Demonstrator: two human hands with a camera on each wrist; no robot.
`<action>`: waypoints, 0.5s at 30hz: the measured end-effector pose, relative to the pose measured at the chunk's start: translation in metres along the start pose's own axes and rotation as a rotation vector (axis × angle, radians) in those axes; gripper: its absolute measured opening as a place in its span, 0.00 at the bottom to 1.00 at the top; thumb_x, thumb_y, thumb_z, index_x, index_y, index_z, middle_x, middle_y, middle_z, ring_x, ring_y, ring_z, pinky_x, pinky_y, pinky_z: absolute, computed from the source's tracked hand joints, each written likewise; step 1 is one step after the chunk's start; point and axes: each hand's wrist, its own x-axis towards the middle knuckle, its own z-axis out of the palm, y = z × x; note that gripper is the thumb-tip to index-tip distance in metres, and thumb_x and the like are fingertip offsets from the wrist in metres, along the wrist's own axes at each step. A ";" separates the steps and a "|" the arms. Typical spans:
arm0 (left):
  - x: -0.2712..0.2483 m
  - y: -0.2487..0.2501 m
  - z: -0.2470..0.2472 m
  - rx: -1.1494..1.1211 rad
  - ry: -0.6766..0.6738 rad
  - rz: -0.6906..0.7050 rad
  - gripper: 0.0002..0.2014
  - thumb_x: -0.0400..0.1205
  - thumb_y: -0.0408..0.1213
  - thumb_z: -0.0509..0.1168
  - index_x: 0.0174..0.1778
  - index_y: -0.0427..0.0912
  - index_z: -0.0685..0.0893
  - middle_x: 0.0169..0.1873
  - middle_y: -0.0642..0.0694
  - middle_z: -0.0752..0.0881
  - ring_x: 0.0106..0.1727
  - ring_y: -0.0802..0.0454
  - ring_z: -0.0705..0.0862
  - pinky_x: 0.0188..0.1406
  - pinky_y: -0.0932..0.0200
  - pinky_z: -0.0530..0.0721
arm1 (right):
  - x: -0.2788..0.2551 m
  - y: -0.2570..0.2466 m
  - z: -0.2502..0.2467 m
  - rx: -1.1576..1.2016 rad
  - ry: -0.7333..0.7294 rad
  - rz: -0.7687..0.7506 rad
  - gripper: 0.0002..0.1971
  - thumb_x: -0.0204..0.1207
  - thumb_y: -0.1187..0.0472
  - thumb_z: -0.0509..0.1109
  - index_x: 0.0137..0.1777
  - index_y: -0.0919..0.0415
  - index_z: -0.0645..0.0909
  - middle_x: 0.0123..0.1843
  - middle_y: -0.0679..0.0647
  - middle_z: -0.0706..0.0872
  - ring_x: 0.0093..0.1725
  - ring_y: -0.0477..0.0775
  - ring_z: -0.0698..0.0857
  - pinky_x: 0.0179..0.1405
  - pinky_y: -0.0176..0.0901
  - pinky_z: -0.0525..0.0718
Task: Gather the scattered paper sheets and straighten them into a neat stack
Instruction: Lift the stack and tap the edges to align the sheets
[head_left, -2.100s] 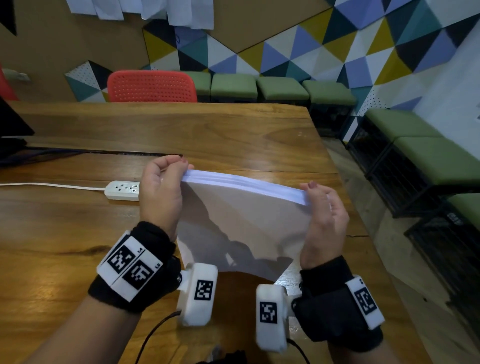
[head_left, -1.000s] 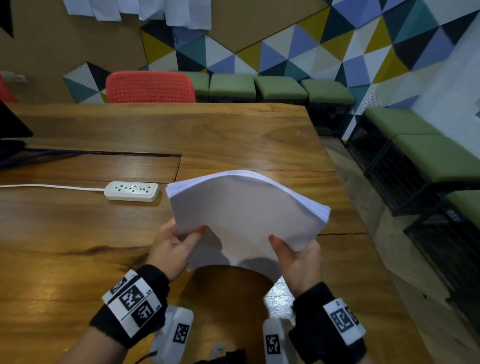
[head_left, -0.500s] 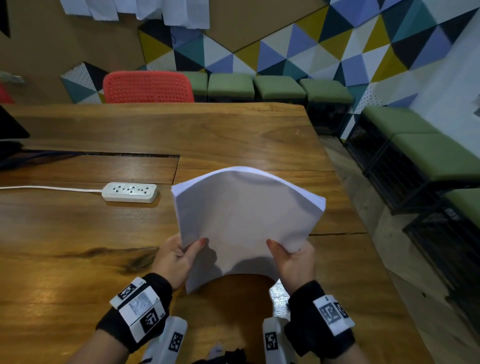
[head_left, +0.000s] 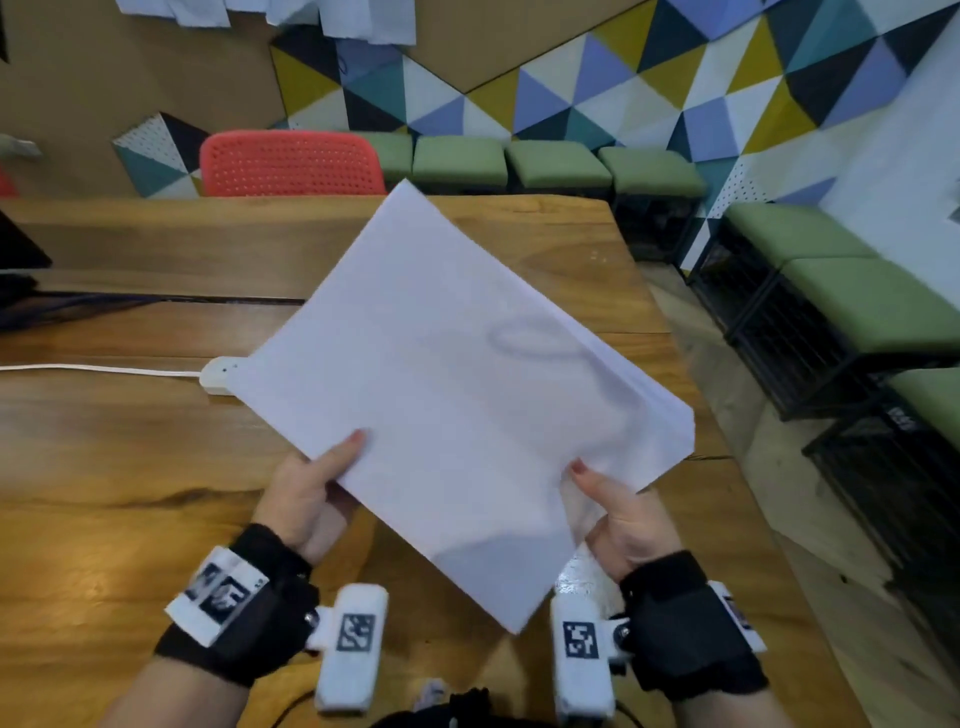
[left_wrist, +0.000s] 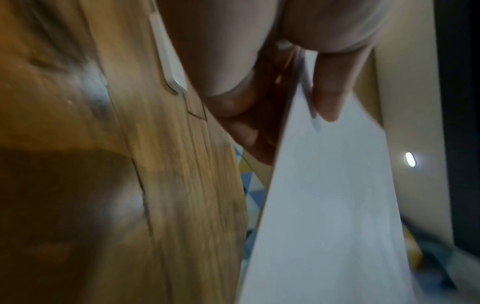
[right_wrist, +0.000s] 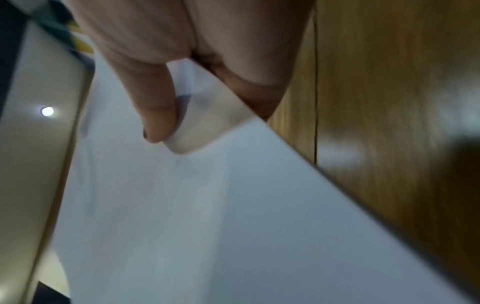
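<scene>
Holding noted: the paper stack is carried clear of the wooden surface, turned diamond-wise, with one corner pointing far toward the red chair and the opposite corner pointing near, between the two wrists.

Left hand: clamped on the near-left edge, thumb laid on the top sheet, fingers curled beneath. This is confirmed in the left wrist view, where the paper edge is seen pinched between thumb and fingers.

Right hand: clamped on the near-right edge, thumb on top. In the right wrist view the top sheet is seen buckled into a small curl under the thumb.

Key relation: the long axis of the stack is judged to run from near-left to far-right. Both hands are placed on the two near edges, either side of the near corner, so the bulk of the stack lies far of the hands and overhangs unsupported. Neither hand is clearly nearer to the stack's middle.

The far-right edge is seen slightly fanned, so alignment is judged incomplete.

A power strip lies on the surface at left, partly covered from view by the stack's left corner.

Judgement: squaring is likely to require an edge being brought down onto the surface.
</scene>
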 end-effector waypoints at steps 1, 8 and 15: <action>0.001 0.012 -0.008 -0.014 0.004 0.022 0.12 0.72 0.31 0.69 0.51 0.43 0.89 0.52 0.42 0.90 0.49 0.48 0.90 0.47 0.49 0.89 | 0.002 -0.005 -0.008 -0.065 0.006 -0.052 0.12 0.52 0.67 0.78 0.37 0.56 0.91 0.41 0.51 0.93 0.42 0.50 0.91 0.39 0.42 0.89; 0.002 0.027 -0.039 0.640 0.011 0.078 0.14 0.64 0.31 0.78 0.43 0.41 0.83 0.31 0.46 0.92 0.35 0.49 0.89 0.38 0.58 0.87 | 0.004 -0.011 -0.025 -0.518 0.064 -0.174 0.10 0.59 0.64 0.77 0.39 0.51 0.89 0.40 0.52 0.92 0.45 0.53 0.90 0.47 0.47 0.88; -0.004 -0.005 -0.018 0.693 0.067 0.138 0.16 0.74 0.20 0.66 0.43 0.50 0.81 0.29 0.61 0.90 0.37 0.65 0.88 0.38 0.73 0.85 | -0.005 0.015 -0.030 -0.589 0.223 -0.137 0.16 0.68 0.76 0.72 0.51 0.57 0.79 0.44 0.51 0.85 0.40 0.42 0.87 0.32 0.31 0.84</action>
